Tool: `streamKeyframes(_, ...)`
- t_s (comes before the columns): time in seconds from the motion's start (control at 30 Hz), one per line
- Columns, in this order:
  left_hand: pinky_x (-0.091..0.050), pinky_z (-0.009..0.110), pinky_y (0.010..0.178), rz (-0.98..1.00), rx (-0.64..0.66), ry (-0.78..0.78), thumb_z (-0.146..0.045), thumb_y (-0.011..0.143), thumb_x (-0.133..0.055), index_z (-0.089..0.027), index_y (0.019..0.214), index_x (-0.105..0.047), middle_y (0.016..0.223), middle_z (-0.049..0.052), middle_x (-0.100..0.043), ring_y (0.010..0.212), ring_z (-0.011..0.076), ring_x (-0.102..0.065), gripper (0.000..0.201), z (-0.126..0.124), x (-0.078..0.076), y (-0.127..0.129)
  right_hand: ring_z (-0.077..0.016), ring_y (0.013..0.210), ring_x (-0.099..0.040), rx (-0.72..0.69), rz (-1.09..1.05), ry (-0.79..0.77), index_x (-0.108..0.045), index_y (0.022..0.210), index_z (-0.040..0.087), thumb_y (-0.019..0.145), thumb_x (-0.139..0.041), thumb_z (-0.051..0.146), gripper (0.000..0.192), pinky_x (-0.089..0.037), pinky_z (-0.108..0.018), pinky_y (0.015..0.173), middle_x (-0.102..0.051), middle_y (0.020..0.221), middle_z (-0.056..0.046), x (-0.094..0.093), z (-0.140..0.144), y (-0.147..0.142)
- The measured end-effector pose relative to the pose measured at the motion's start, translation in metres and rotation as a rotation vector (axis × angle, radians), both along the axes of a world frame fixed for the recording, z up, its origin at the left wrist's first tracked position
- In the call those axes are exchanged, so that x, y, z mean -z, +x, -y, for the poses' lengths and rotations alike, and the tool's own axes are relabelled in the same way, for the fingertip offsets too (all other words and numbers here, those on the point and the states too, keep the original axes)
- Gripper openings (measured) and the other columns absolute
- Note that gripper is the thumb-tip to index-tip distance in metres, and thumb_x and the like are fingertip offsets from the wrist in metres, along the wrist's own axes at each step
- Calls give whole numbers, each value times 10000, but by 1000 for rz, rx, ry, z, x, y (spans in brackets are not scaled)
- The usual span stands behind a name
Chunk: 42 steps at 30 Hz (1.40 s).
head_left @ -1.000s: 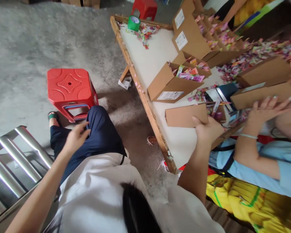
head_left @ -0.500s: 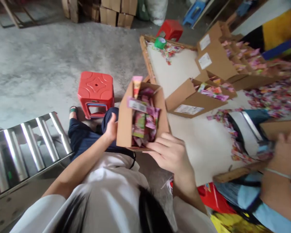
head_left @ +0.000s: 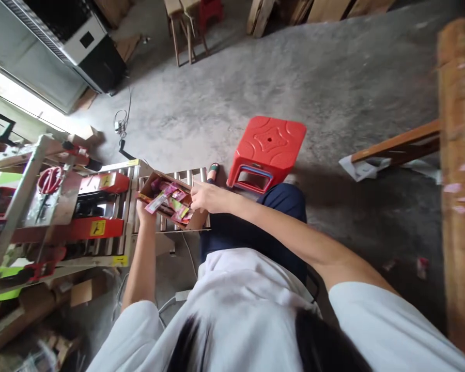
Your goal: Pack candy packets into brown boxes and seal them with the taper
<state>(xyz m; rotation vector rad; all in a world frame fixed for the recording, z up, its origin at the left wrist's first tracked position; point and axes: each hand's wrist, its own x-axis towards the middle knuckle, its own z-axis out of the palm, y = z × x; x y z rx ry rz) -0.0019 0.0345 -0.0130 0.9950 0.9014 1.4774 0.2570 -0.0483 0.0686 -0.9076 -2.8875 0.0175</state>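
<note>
box (head_left: 197, 220) has moved left, now over the rollers (head_left: 197, 174); i see left hand (head_left: 144, 213) and right hand (head_left: 208, 197) gripping opposite ends, presumably so packets (head_left: 160, 199) stay in.

One head-worn camera looks forward and down. The shirt (head_left: 248, 294) is nearest, left hand (head_left: 144, 213) and right hand (head_left: 207, 198) farther out.

My left hand (head_left: 143, 211) holds one end of an open carton (head_left: 197, 221) of wrapped packets (head_left: 168, 199); my right hand (head_left: 208, 197) touches its other end; metal rollers (head_left: 163, 224) show below; a red stool (head_left: 269, 140) stands near my knee (head_left: 284, 199).
</note>
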Motion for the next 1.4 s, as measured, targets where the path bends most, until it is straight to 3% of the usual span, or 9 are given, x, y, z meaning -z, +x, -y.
streamKeyframes(0.1, -564, 388, 903, -33, -130, 81, -668, 791, -626, -170, 1081, -731, 1049, 108, -743, 1022, 267, -694, 586, -2, -11, -20, -229, 1201, -553, 39, -194, 43, -689, 1015, 192, 877, -690, 225, 141, -198, -543, 1230, -669, 1132, -71, 4, 3, -4)
streamKeyframes(0.27, -560, 310, 846, -198, -187, 140, -490, 724, -777, -186, 1031, -746, 992, 67, -744, 889, 200, -701, 434, 2, -22, -21, -264, 1445, -352, 108, -543, 64, -497, 1401, 148, 892, -680, 464, 626, -263, -478, 1233, -408, 1543, -157, -2, 19, -39)
streamKeyframes(0.5, -551, 291, 794, -412, -245, 158, -444, 739, -773, -197, 1020, -721, 940, 50, -718, 839, 173, -678, 378, 6, -27, -23, -361, 1282, -504, 268, -56, -223, -749, 1052, 184, 949, -550, 263, 237, -295, -660, 1128, -698, 1209, -131, 12, -25, -110)
streamKeyframes(0.67, -480, 224, 644, -710, -155, 238, -311, 634, -845, -203, 952, -677, 873, 13, -681, 717, 127, -607, 376, 0, -42, -25, -342, 1108, -566, 264, -132, -144, -737, 998, 116, 906, -514, 175, 249, -360, -632, 1044, -710, 1090, -184, 30, -38, -111)
streamKeyframes(0.8, -454, 259, 673, -967, 32, 362, -370, 795, -680, -182, 813, -697, 772, 24, -673, 707, 145, -589, 190, -6, -56, -20, -292, 1092, -548, 265, -446, 2, -691, 1061, 85, 931, -465, 176, 276, -394, -478, 1028, -681, 1099, -170, 49, -46, -100)
streamKeyframes(0.97, -366, 282, 595, -1309, 256, 313, -376, 814, -576, -167, 567, -564, 531, 5, -503, 580, 149, -483, 324, -24, -64, -14, -239, 1178, -511, 226, -679, 69, -649, 1124, 152, 996, -364, 161, 312, -368, -400, 1082, -653, 1164, -109, 49, -45, -99)
streamKeyframes(1.2, -330, 518, 1051, -1254, -236, 379, -276, 849, -552, -193, 821, -574, 927, 151, -629, 1094, 354, -532, 90, -26, -31, 27, -242, 1266, -494, 425, -931, 134, -550, 1332, 176, 1014, -347, 212, 378, -371, -425, 1124, -596, 1315, -121, 20, -1, -45)
streamKeyframes(1.3, -222, 559, 1143, -1109, -324, 312, -245, 868, -537, -182, 966, -575, 1106, 182, -600, 1230, 362, -463, 123, -30, -20, 25, -315, 1325, -480, 566, -867, 44, -446, 1460, 126, 978, -482, 301, 513, -368, -500, 1141, -546, 1407, -174, 35, 18, -30)
streamKeyframes(1.4, -291, 486, 1146, -911, -395, 303, -240, 896, -514, -175, 1129, -558, 1156, 158, -583, 1218, 300, -498, 247, -33, -19, 16, -313, 1385, -457, 458, -712, -79, -436, 1495, 191, 946, -558, 303, 574, -363, -513, 1174, -505, 1488, -134, 64, 36, -36)
